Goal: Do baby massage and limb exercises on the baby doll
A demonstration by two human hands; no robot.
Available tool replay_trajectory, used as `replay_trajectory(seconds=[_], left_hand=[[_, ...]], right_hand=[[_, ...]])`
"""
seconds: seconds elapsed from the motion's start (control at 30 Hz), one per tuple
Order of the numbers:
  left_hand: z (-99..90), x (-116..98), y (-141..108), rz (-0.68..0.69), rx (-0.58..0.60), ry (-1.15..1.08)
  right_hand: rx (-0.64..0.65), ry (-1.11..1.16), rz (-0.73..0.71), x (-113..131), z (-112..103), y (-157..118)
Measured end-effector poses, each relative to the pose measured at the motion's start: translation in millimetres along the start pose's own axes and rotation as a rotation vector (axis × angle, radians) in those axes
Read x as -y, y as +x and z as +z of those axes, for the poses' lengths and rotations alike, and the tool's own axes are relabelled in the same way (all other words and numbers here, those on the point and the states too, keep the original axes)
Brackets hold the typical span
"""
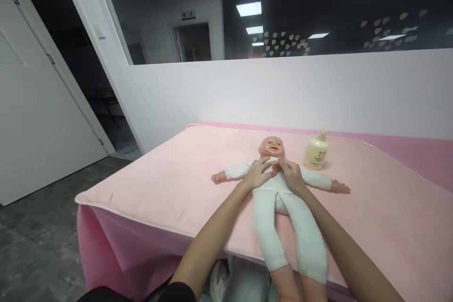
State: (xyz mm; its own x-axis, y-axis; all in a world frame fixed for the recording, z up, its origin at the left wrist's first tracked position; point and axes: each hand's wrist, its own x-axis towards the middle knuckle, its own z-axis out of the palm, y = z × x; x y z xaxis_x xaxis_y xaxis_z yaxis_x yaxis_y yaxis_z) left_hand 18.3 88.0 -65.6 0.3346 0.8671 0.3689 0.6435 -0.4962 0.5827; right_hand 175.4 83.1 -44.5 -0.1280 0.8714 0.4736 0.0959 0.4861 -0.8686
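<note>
A baby doll (264, 212) lies on its back, arms spread wide, with a bald plastic head and a white cloth body. Its legs point toward me and hang past the table's front edge. On the left side of its chest rests my left hand (261, 173), fingers spread and lying flat. My right hand (290, 175) touches the other side of the chest, its fingers slightly bent and pointing inward. The fingertips of both hands nearly meet below the doll's chin. Neither hand visibly holds anything.
A yellow pump bottle (316, 152) stands right of the doll's head. The pink blanket (170, 177) covers the table and drapes over its front. Behind is a white wall (226, 94) with dark windows. A white door (38, 108) stands at the far left.
</note>
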Motion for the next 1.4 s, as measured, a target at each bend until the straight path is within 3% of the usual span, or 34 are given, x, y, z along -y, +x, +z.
replay_trajectory(seconds=[0.2,0.47,0.6,0.93,1.23,1.4], left_hand=[[5.6,5,3,-0.064,-0.165,-0.084],[10.0,16,6,-0.089,-0.264,-0.215],[11.0,16,6,-0.113,-0.293,-0.244],[7.3,6,4,-0.106,-0.323,-0.23],[-3.1,-14,-5,0.06,-0.202,-0.258],[-13.5,-22,-10,0.204,0.082,-0.047]], right_hand=[[-0.053,-0.143,-0.058,-7,-4,-1],[0.217,-0.428,-0.2,-10,-5,-4],[0.323,-0.491,-0.174,-12,-4,-2],[0.189,-0.698,0.023,-22,-9,3],[0.047,-0.662,0.197,-25,-16,7],[0.008,-0.604,0.17,-27,-17,6]])
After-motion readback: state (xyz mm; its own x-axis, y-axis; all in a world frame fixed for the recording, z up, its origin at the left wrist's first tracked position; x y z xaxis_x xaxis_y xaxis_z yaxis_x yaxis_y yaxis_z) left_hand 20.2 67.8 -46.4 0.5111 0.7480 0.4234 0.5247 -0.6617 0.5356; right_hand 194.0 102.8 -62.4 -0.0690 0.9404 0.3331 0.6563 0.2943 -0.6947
